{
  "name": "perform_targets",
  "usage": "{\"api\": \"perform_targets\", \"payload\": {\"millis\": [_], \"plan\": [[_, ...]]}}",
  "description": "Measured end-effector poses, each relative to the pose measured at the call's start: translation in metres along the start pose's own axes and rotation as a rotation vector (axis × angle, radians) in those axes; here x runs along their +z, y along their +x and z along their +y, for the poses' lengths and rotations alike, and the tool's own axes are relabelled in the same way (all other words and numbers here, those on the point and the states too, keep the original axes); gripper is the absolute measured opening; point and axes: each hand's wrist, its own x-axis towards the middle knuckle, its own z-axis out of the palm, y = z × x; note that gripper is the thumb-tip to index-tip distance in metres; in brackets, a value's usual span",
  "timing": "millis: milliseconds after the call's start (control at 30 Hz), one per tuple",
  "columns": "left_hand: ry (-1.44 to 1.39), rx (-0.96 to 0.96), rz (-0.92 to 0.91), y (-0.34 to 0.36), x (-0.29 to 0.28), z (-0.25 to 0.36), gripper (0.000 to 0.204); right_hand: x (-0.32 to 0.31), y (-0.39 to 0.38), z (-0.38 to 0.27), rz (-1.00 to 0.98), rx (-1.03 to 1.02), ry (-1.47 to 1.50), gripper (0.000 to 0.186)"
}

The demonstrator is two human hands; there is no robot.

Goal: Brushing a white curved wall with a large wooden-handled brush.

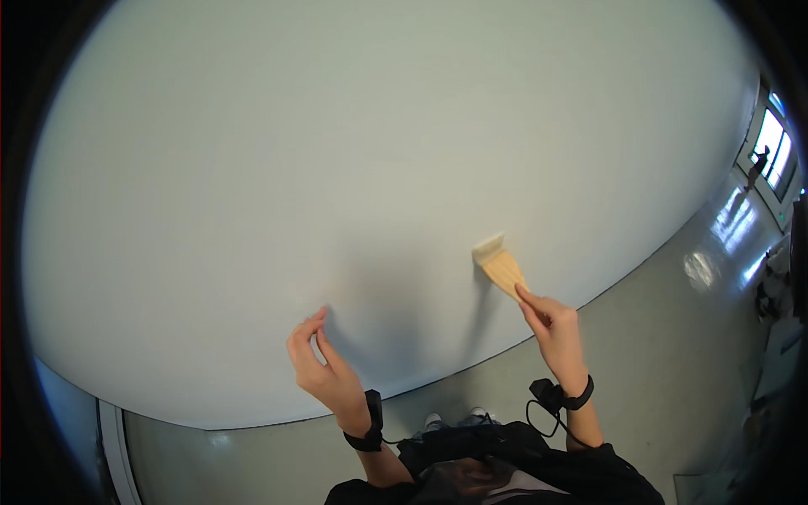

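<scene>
In my right hand (551, 328) is a flat, wide brush (505, 273) with a pale yellow wooden handle. I pinch it by the handle's end, thumb and fingers closed round it. Its light bristle end points up and left, at or very near a large pale wall surface (252, 168); whether it touches, I cannot tell. My left hand (324, 366) is raised close to the same surface, left of the brush. Its fingers are bent with thumb and fingertips drawn near each other; anything small between them cannot be made out.
Below the wall's dark lower edge lies a shiny grey floor (656, 362), where my shoes show. Black bands with a cable (551, 421) sit on my wrists. At the far right are a glass door (770, 147) and a distant person (757, 167). A pale post (118, 450) stands lower left.
</scene>
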Motion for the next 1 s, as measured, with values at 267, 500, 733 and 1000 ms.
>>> {"api": "perform_targets", "payload": {"millis": [267,500,733,1000], "plan": [[-0.103,-0.077,0.008,0.004,0.001,0.002,0.017,-0.017,-0.018,0.007,-0.083,0.09,0.007,0.027],[-0.204,-0.04,0.059,0.002,0.001,-0.002,0.027,-0.049,0.017,-0.074,0.212,0.043,0.249,0.032],[-0.161,-0.072,0.059,0.001,-0.011,0.006,0.029,-0.03,0.039,-0.065,0.243,-0.101,0.232,0.035],[-0.078,-0.088,0.075,0.006,0.004,0.004,0.023,-0.004,-0.01,0.004,0.098,0.119,0.111,0.031]]}}
